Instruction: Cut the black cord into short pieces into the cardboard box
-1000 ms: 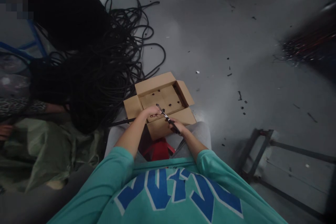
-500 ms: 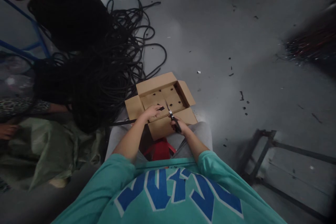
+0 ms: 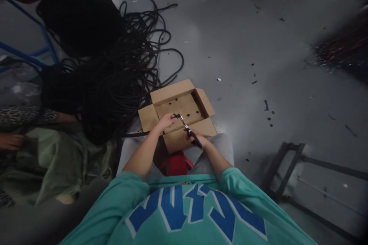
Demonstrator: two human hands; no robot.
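On the floor [image 3: 230, 38], a tangled pile of black cord [image 3: 115, 72] spreads beyond the far-left corner of your open cardboard box [image 3: 172, 92], which sits right before your knees. Your left hand [image 3: 166, 122] is over the box's near-left corner, thumb and fingertips pinching a black strip [image 3: 177, 116] near its end. Your right hand [image 3: 199, 138], at the near edge, has its fingers curled round the handles of the scissors [image 3: 190, 132]; their blades point at the strip's end, though you can't tell whether they touch. Small black pieces [image 3: 188, 115] lie inside, some by the far edge, others toward the near-right corner.
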